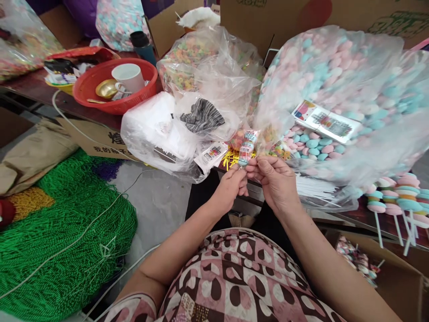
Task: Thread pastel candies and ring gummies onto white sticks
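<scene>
A printed clear wrapper with a marshmallow lollipop in it stands upright above my fingertips, pink and blue candy showing through. My left hand is closed in a pinch around its gathered lower end. Right beside it, my right hand has thumb and forefinger pressed together at the same end; whatever lies between them is too small to make out. Behind the wrapper lie gold twist ties and a stack of printed wrappers. White sticks lie to the right of my right hand.
A big bag of pink and blue marshmallows carries a banded card stack. Gummy rings fill another bag. Skewered candies sit at the right edge, above an open box. A red basket and green cords are left.
</scene>
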The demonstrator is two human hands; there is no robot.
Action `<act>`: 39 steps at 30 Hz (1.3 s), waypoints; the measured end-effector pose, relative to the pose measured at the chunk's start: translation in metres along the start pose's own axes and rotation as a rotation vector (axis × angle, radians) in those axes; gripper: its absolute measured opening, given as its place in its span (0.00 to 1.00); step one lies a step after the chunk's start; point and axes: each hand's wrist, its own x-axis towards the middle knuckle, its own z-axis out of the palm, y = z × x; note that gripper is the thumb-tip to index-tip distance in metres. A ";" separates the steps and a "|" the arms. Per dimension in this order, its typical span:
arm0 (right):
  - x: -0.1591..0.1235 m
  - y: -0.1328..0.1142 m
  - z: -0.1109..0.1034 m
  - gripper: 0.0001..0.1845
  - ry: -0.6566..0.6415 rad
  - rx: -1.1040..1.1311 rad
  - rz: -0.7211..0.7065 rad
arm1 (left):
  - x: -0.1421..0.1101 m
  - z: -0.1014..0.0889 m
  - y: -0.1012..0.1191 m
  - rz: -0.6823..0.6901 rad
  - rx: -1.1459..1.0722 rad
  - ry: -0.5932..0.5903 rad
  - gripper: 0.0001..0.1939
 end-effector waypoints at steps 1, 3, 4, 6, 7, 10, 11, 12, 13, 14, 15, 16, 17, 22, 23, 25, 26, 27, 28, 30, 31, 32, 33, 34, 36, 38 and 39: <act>-0.002 0.001 -0.001 0.12 0.017 -0.007 -0.022 | -0.002 0.002 0.000 -0.002 0.011 -0.003 0.12; -0.006 0.002 -0.003 0.11 0.039 -0.020 -0.063 | -0.005 0.005 -0.001 0.005 0.025 -0.011 0.12; -0.008 0.001 -0.004 0.11 0.049 -0.024 -0.082 | -0.007 0.006 -0.001 0.010 0.027 -0.018 0.12; -0.011 0.001 -0.005 0.11 0.073 -0.026 -0.112 | -0.008 0.008 -0.002 0.022 0.024 -0.034 0.13; -0.012 0.002 -0.007 0.11 0.085 -0.025 -0.122 | -0.008 0.009 -0.003 0.031 0.023 -0.045 0.13; -0.015 0.006 -0.011 0.11 0.108 -0.027 -0.147 | -0.008 0.013 -0.006 0.060 0.044 -0.046 0.17; -0.016 0.008 -0.013 0.10 0.108 -0.037 -0.159 | -0.008 0.014 -0.008 0.069 0.055 -0.033 0.19; -0.017 0.009 -0.015 0.10 0.105 -0.054 -0.174 | -0.008 0.015 -0.009 0.074 0.064 -0.014 0.20; -0.019 0.010 -0.017 0.09 0.103 -0.080 -0.195 | -0.007 0.016 -0.010 0.077 0.068 0.007 0.20; -0.020 0.010 -0.019 0.07 0.100 -0.124 -0.216 | -0.007 0.016 -0.011 0.078 0.066 0.025 0.20; -0.022 0.010 -0.022 0.06 0.097 -0.188 -0.232 | -0.007 0.017 -0.013 0.079 0.062 0.037 0.20; -0.024 0.008 -0.024 0.06 0.094 -0.270 -0.243 | -0.007 0.017 -0.013 0.078 0.058 0.046 0.20; -0.026 0.005 -0.026 0.06 0.094 -0.364 -0.250 | -0.007 0.017 -0.014 0.080 0.058 0.053 0.20; -0.029 -0.007 -0.034 0.06 0.048 -0.759 -0.343 | -0.006 0.018 -0.016 0.096 0.095 0.032 0.20; -0.029 -0.009 -0.035 0.05 0.038 -0.798 -0.367 | -0.005 0.018 -0.016 0.093 0.099 0.024 0.20; -0.027 -0.010 -0.036 0.06 0.029 -0.843 -0.384 | -0.006 0.019 -0.017 0.077 0.088 0.007 0.20; -0.026 -0.010 -0.037 0.06 0.026 -0.850 -0.368 | -0.006 0.019 -0.016 0.061 0.067 -0.008 0.19; -0.025 -0.010 -0.038 0.06 0.019 -0.839 -0.335 | -0.006 0.019 -0.016 0.038 0.033 -0.029 0.19; -0.025 -0.009 -0.040 0.06 0.009 -0.805 -0.288 | -0.007 0.018 -0.015 0.008 -0.008 -0.059 0.18; -0.023 -0.006 -0.044 0.07 -0.018 -0.676 -0.175 | -0.008 0.017 -0.013 -0.077 -0.103 -0.139 0.16; -0.023 -0.004 -0.046 0.08 -0.032 -0.599 -0.127 | -0.009 0.017 -0.012 -0.130 -0.153 -0.186 0.15; -0.023 -0.003 -0.048 0.09 -0.046 -0.530 -0.094 | -0.010 0.016 -0.010 -0.188 -0.204 -0.236 0.14; -0.022 -0.002 -0.050 0.09 -0.059 -0.471 -0.078 | -0.011 0.016 -0.009 -0.249 -0.257 -0.289 0.15; -0.023 -0.002 -0.051 0.09 -0.073 -0.423 -0.073 | -0.013 0.016 -0.008 -0.308 -0.313 -0.342 0.16; -0.024 -0.005 -0.054 0.10 -0.123 -0.347 -0.061 | -0.016 0.016 -0.006 -0.412 -0.414 -0.438 0.20; -0.025 -0.010 -0.057 0.15 -0.219 -0.296 -0.007 | -0.018 0.017 -0.005 -0.493 -0.476 -0.507 0.22; -0.026 -0.012 -0.059 0.17 -0.278 -0.286 0.032 | -0.019 0.018 -0.005 -0.526 -0.489 -0.526 0.22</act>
